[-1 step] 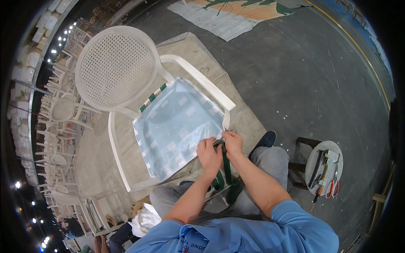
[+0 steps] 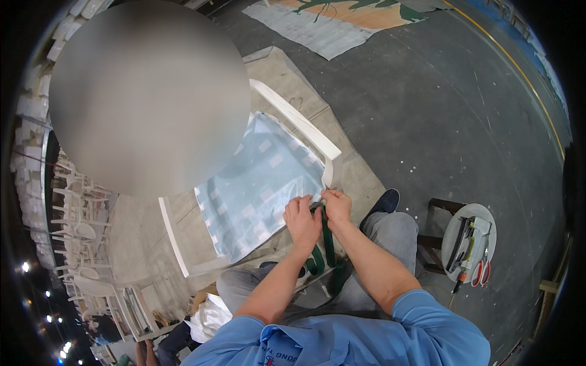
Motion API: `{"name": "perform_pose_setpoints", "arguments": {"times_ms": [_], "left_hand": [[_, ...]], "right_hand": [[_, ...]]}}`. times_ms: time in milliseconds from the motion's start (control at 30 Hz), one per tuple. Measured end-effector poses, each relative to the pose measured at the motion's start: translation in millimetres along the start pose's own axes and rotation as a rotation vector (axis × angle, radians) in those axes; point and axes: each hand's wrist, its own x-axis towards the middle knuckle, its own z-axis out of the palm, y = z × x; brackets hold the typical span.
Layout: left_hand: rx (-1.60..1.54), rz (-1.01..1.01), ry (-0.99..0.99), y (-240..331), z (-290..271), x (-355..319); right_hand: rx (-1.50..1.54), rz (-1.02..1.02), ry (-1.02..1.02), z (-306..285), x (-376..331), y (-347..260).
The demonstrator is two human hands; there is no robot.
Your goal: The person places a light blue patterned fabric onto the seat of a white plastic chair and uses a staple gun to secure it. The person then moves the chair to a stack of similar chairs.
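Bare left hand (image 2: pixel 303 224) and right hand (image 2: pixel 337 210), mine, are meeting just right of the frame's centre. Reading left to right: pale chairs (image 2: pixel 91 287) are lining the left side; a grey blurred disc (image 2: pixel 149 97), newly appearing, is hiding the upper left. Below and right of it, the white chair (image 2: pixel 299 122) is standing, its pale blue seat covering (image 2: pixel 262 177) filling the centre. My left fingers are bending close together at the covering's front corner, beside a dark green strap (image 2: pixel 329 244); my right fingers are narrowing near the arm post. Whether either is gripping anything, I cannot tell. Both hands are otherwise staying put, so the corner work is showing no visible advance. At right, a round stool (image 2: pixel 482 211) is bearing red-handled scissors (image 2: pixel 481 268).
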Motion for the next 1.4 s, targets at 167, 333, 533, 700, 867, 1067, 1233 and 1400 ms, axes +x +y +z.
{"name": "perform_pose_setpoints", "arguments": {"times_ms": [167,333,533,700,867,1067,1233,1400], "left_hand": [[-0.01,0.132,-0.087,4.3,11.1,25.6],[0.032,0.245,-0.054,-11.6,21.8,29.6],[-0.033,0.292,0.01,-13.5,31.7,30.1],[-0.088,0.277,0.029,-10.9,36.3,31.3],[-0.129,0.166,0.021,-15.0,39.7,27.8],[-0.169,0.067,-0.011,-5.6,43.6,29.6],[-0.118,0.173,-0.024,-14.5,37.1,27.9],[-0.004,0.325,-0.073,-19.8,26.4,24.7]], "right_hand": [[0.089,-0.09,0.006,0.2,6.7,1.9],[0.054,-0.036,-0.024,1.5,0.7,0.1],[0.031,-0.087,0.008,-1.4,4.5,2.1],[-0.236,-0.211,0.02,-18.4,5.7,-3.1],[-0.635,-0.595,-0.093,-38.0,-20.9,-16.6],[-1.01,-0.823,-0.203,-38.1,-19.5,-26.1],[-1.279,-0.667,-0.206,-34.2,-27.6,-33.0],[-1.325,-0.676,-0.153,-35.0,-27.5,-29.3]]}}
